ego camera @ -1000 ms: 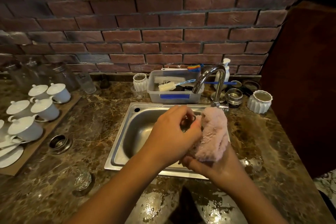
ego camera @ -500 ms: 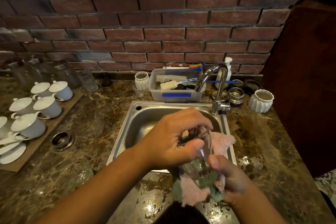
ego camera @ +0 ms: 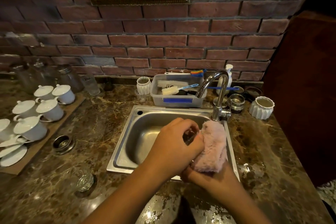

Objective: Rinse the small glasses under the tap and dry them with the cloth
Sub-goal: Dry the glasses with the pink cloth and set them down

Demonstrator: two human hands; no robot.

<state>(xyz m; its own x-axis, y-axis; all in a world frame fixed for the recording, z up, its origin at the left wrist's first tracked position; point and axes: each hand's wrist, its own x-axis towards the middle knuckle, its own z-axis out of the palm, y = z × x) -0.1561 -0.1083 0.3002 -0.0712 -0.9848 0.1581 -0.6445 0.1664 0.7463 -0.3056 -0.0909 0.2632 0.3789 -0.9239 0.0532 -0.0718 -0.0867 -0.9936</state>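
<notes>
My left hand (ego camera: 174,147) curls round a small clear glass (ego camera: 190,135) over the steel sink (ego camera: 127,151); only a bit of the glass shows between my fingers. My right hand (ego camera: 209,176) holds a fluffy pink cloth (ego camera: 211,147) from below, and the cloth is pressed against the glass. The chrome tap (ego camera: 214,87) stands behind the sink, with no water visibly running. A second small glass (ego camera: 84,181) lies on the marble counter to the left of the sink.
White lidded cups (ego camera: 49,109) and saucers sit on a board at left. A metal ring (ego camera: 62,143) lies beside it. A plastic tub (ego camera: 174,100) of brushes stands behind the sink. White ribbed pots (ego camera: 261,107) and jars stand along the brick wall.
The glass, visible low in front of the cloth half a second ago, has been raised over the sink; the cloth now covers its right side and my left hand hides most of it.
</notes>
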